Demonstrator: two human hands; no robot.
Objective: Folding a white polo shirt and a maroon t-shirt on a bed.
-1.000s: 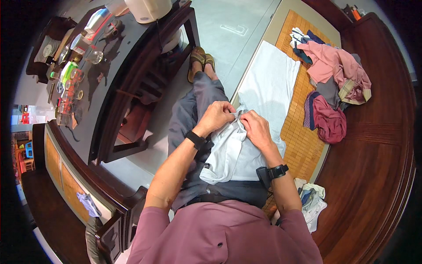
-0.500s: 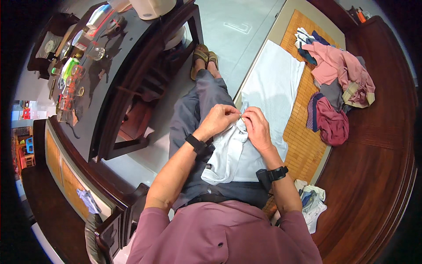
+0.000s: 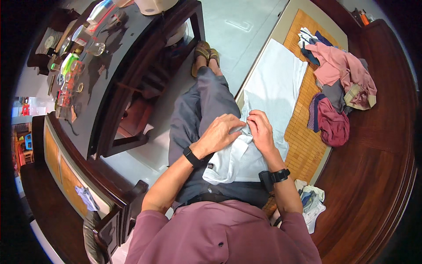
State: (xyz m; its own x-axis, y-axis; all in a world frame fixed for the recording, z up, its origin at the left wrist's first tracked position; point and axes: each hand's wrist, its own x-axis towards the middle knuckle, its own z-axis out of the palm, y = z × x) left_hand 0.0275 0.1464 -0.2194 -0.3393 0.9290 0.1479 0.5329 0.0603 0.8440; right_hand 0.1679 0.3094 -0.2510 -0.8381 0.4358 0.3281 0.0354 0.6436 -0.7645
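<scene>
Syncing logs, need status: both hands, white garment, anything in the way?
Left hand and right hand at white garment, fingers' grip unclear. Garment rumpled over lap. Nothing seen blocking hands; clothes pile off to the right.

At mid-frame, the white garment (image 3: 274, 83) is thin, matt cloth, softly creased. The mat (image 3: 303, 136) right of centre looks like woven bamboo strips, smooth with a faint sheen. The bench back (image 3: 369, 180) at far right is dark, glossy, grained wood. Upper right, the clothes (image 3: 327, 64) are matt, wrinkled cloth. Near centre, 2 wristbands (image 3: 191, 156) look dull black; upper left, a jar (image 3: 96, 49) seems shiny glass.
</scene>
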